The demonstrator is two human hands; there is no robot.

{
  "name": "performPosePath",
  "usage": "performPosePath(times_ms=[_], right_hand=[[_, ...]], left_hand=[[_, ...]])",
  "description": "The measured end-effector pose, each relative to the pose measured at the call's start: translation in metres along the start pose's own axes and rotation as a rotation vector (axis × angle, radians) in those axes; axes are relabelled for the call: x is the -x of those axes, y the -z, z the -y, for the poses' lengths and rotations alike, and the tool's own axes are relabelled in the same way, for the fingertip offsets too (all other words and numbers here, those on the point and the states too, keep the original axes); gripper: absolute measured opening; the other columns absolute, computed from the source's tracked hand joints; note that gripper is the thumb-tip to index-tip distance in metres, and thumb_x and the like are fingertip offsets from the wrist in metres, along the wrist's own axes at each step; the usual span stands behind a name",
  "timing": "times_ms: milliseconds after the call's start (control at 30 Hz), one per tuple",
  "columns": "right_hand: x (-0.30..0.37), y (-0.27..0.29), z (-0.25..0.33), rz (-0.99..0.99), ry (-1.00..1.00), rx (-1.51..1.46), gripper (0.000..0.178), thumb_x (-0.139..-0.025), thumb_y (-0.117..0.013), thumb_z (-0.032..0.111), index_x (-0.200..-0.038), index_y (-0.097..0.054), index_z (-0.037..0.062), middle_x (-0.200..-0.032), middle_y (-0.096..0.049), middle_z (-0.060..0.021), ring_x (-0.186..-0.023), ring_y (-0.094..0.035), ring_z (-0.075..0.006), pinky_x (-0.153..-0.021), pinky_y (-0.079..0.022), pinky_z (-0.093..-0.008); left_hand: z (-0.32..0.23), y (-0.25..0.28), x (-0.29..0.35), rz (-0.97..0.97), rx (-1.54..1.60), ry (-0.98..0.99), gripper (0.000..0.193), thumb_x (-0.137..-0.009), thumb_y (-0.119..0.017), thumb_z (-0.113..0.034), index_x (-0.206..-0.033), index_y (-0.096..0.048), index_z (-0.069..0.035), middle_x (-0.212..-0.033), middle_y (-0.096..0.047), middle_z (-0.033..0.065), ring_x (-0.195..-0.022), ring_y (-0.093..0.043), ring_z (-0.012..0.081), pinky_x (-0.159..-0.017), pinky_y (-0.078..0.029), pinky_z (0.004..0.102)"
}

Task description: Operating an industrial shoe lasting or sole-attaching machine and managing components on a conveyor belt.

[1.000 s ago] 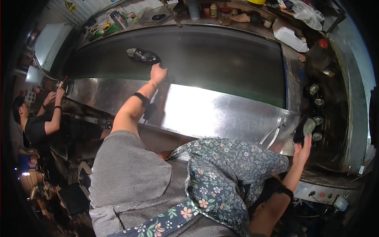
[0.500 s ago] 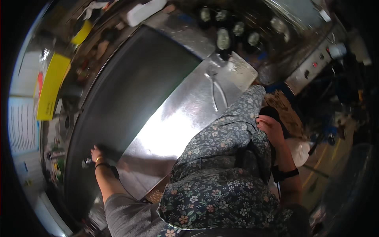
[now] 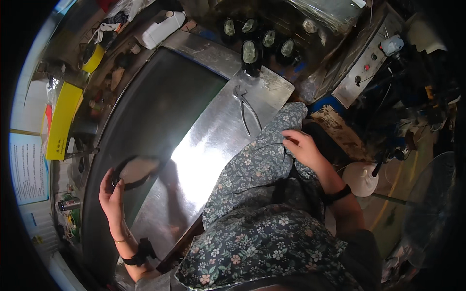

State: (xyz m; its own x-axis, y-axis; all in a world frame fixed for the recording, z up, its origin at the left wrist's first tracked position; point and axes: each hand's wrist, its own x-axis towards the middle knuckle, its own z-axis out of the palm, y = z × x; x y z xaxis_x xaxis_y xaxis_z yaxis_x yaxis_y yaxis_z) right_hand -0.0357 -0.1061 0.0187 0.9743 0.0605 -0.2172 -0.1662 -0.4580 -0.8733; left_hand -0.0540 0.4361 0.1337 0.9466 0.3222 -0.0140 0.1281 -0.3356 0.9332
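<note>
My left hand point(image 3: 110, 196) is at the left, thumb and fingers closed on the near end of a dark-rimmed oval piece with a beige middle point(image 3: 138, 170). This piece looks like the underside of a shoe and is slightly blurred. It is over the dark belt point(image 3: 179, 92). My right hand point(image 3: 303, 148) lies on the floral apron point(image 3: 257, 165) over my leg, fingers stretched out and slightly bent, holding nothing. Metal pincers point(image 3: 245, 109) lie on the shiny metal tabletop point(image 3: 218, 128) beyond the apron.
Several black shoes with pale tops, one of them a black shoe point(image 3: 250, 53), stand beyond the pincers. A control panel with buttons point(image 3: 366, 65) is at the upper right. Left of the belt are a yellow box point(image 3: 64, 121) and a white jug point(image 3: 162, 29).
My left hand has moved up along the belt, and the dark-rimmed oval piece now shows in it. My right hand's fingers have loosened on the apron. The view has shifted.
</note>
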Motion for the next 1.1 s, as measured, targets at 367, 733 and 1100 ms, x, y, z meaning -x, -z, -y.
performPosePath(times_ms=[367,733,1100], right_hand=[[-0.005,0.008,0.038,0.68,0.009,-1.595,0.097,-0.087,-0.029,0.077,-0.139,-0.038,-0.0039,-0.123,-0.057,-0.0303,-0.095,-0.064,-0.0488,-0.073,-0.057,-0.0554],[0.017,0.008,-0.005,0.448,-0.068,-1.759,0.054,-0.094,-0.05,0.04,-0.13,-0.054,-0.0006,-0.122,-0.062,-0.0157,-0.111,-0.061,-0.0308,-0.093,-0.048,-0.0533],[-0.081,0.057,0.026,-0.594,0.261,-0.285,0.056,-0.078,-0.076,0.019,-0.127,-0.056,0.0009,-0.117,-0.063,-0.0195,-0.102,-0.065,-0.026,-0.089,-0.051,-0.0341]], left_hand=[[-0.056,-0.199,-0.01,0.63,1.104,0.069,0.06,-0.085,-0.061,-0.015,-0.136,-0.041,0.01,-0.134,-0.051,0.0231,-0.127,-0.049,0.0318,-0.11,-0.035,0.0423],[-0.041,-0.29,0.014,0.762,1.144,0.35,0.045,-0.095,-0.055,-0.012,-0.139,-0.045,-0.008,-0.128,-0.056,0.0086,-0.112,-0.058,0.0228,-0.098,-0.048,0.0379],[0.066,-0.253,0.007,0.434,0.184,0.199,0.03,-0.092,-0.066,-0.015,-0.117,-0.061,0.002,-0.106,-0.067,0.0069,-0.097,-0.062,0.0125,-0.089,-0.047,0.0259]])
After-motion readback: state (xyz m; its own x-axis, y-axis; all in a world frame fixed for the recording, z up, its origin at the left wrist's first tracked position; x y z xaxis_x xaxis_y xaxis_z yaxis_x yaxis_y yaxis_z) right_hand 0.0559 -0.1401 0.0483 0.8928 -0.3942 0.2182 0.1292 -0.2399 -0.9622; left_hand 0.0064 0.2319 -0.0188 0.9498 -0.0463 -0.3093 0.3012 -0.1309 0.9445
